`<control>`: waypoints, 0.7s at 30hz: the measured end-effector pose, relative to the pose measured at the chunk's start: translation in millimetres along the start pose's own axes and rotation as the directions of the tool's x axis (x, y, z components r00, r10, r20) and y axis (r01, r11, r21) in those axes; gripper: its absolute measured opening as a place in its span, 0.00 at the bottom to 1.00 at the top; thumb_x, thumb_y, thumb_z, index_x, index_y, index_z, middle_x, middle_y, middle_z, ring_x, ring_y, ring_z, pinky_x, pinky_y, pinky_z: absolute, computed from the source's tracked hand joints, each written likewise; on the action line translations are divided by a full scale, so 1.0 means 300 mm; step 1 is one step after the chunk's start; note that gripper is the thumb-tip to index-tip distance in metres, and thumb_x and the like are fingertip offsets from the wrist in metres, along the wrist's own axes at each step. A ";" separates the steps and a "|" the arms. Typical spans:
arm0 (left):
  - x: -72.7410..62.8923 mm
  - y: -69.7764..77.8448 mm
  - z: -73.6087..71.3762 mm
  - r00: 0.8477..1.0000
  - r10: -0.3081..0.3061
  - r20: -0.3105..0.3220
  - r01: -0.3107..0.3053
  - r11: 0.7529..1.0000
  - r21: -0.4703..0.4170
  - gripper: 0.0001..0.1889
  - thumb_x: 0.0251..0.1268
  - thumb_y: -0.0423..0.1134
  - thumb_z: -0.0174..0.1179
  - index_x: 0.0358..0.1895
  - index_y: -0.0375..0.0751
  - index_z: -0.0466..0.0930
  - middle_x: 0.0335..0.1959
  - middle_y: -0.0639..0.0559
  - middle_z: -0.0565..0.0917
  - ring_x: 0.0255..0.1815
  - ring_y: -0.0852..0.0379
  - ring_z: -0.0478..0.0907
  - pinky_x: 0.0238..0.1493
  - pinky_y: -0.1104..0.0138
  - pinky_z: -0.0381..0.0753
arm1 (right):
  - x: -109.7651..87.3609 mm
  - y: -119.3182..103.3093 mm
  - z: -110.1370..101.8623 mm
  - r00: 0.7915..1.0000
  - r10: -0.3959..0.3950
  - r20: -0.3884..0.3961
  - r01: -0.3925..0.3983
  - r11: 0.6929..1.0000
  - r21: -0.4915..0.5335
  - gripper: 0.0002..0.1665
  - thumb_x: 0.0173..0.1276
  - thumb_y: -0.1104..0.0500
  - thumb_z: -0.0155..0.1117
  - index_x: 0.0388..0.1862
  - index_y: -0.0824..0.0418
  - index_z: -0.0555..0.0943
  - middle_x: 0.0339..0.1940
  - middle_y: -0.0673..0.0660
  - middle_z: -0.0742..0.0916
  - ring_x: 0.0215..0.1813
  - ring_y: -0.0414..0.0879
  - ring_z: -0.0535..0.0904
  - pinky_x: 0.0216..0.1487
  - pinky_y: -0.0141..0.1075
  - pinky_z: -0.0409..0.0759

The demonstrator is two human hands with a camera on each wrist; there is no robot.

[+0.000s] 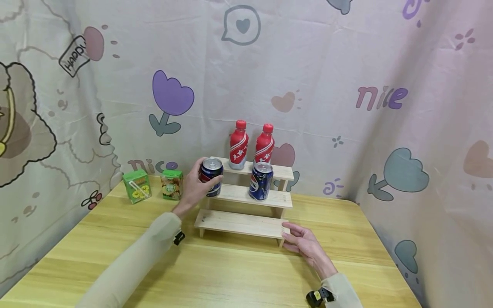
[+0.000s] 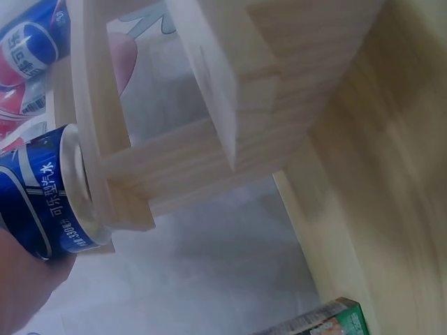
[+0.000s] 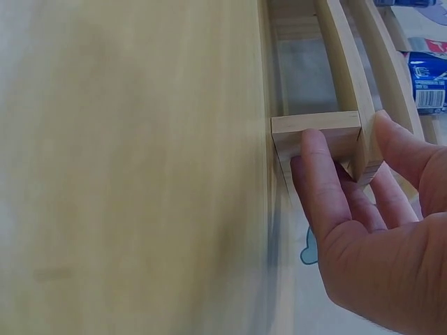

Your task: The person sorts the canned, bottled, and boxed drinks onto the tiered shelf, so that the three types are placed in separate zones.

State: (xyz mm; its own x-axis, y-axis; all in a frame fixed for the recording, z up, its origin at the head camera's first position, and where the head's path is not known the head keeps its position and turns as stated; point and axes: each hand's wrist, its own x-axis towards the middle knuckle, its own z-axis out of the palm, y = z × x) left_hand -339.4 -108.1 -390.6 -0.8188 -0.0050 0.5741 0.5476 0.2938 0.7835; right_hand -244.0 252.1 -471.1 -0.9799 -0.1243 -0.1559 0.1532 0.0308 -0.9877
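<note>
My left hand (image 1: 195, 185) grips a dark blue soda can (image 1: 212, 167) at the left end of the middle step of a three-step wooden display shelf (image 1: 242, 222). In the left wrist view the can (image 2: 43, 199) stands upright on the step, fingers round its side. A second blue soda can (image 1: 261, 182) stands toward the right on that same step. With the thumb on top and the fingers at the leg, my right hand (image 1: 304, 244) holds the right end of the lowest step, whose corner (image 3: 318, 124) shows close up in the right wrist view.
Two red bottles (image 1: 239, 145) stand on the top step. Left of the shelf, a green juice box with a straw (image 1: 137, 186) and another green carton (image 1: 171, 185) sit on the wooden table (image 1: 231, 273). A patterned curtain (image 1: 308, 64) hangs behind.
</note>
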 end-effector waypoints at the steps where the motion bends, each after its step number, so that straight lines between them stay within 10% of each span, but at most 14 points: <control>1: 0.003 -0.001 0.006 1.000 0.003 0.011 -0.003 1.000 -0.007 0.37 0.58 0.46 0.71 0.70 0.49 0.63 0.61 0.42 0.76 0.61 0.43 0.74 0.61 0.44 0.74 | 0.001 0.000 0.001 1.000 0.001 0.000 -0.001 1.000 0.001 0.33 0.68 0.62 0.65 0.69 0.69 0.68 0.72 0.71 0.69 0.56 0.47 0.82 0.55 0.44 0.83; 21: 0.024 0.038 0.109 0.998 -0.019 0.057 0.016 0.999 0.051 0.40 0.57 0.51 0.71 0.71 0.48 0.64 0.64 0.43 0.69 0.64 0.44 0.70 0.62 0.44 0.74 | 0.002 0.000 0.001 1.000 0.003 0.004 -0.003 1.000 0.008 0.33 0.68 0.63 0.65 0.70 0.69 0.68 0.71 0.70 0.71 0.52 0.44 0.83 0.54 0.43 0.83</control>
State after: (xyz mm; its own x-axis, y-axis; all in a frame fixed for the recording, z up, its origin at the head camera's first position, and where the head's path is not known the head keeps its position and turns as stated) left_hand -344.6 -73.5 -385.2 -0.8377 0.0438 0.5443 0.5244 0.3425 0.7795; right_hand -244.4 251.9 -471.3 -0.9789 -0.1279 -0.1593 0.1577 0.0230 -0.9872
